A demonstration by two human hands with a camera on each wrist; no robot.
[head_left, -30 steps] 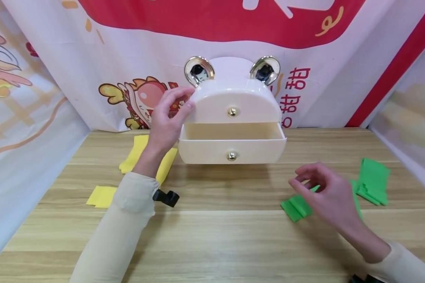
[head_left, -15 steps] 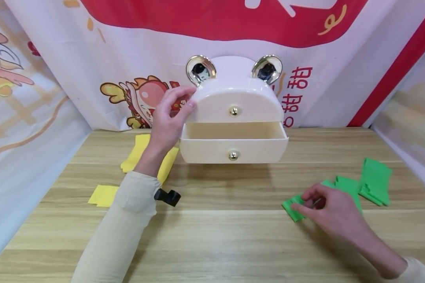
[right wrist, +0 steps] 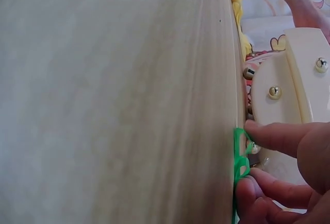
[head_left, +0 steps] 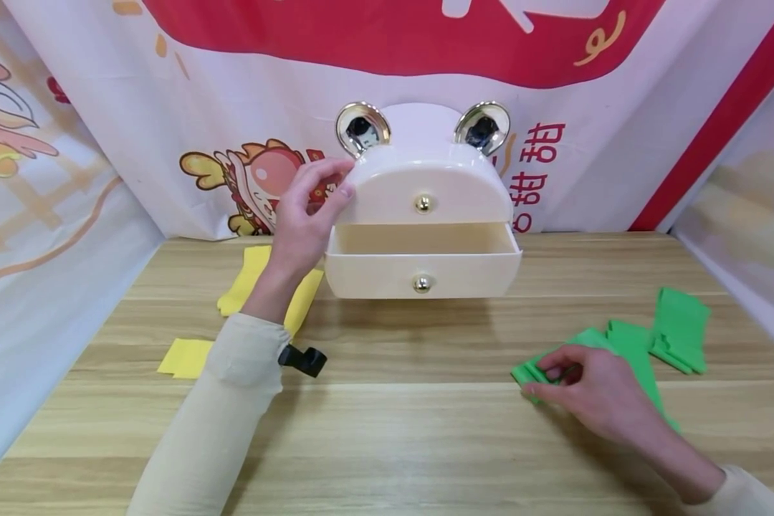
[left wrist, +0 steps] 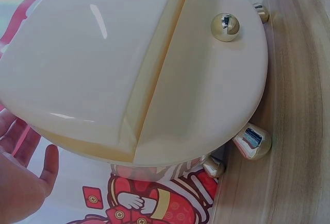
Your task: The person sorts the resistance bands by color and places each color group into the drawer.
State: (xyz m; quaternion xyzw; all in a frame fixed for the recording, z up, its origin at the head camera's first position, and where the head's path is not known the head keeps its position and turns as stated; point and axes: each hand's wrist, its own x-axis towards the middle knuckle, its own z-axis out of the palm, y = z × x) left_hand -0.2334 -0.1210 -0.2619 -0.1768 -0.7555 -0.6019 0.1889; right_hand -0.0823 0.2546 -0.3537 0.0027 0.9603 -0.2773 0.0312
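A white tabletop chest point(head_left: 432, 183) with two round gold-rimmed eyes stands at the back of the table, its lower drawer point(head_left: 387, 276) pulled out. My left hand point(head_left: 303, 218) rests with fingertips and thumb at the chest's upper left side. In the left wrist view this hand point(left wrist: 23, 175) has its thumb apart from the fingers, beside the chest. At the right, my right hand point(head_left: 596, 394) pinches the left end of a folded green cloth point(head_left: 525, 373) low over the table. The right wrist view shows thumb and fingers on either side of the green cloth point(right wrist: 240, 149).
More green cloth point(head_left: 635, 344) lies beyond the right hand, with another folded green piece point(head_left: 680, 330) farther right. Yellow cloths point(head_left: 251, 269) lie left of the chest, partly behind the left arm. A printed curtain point(head_left: 264, 86) closes the back and sides.
My right hand has come down from above the green cloth and its thumb and fingers have closed on the cloth's left end. The left hand stays at the chest.
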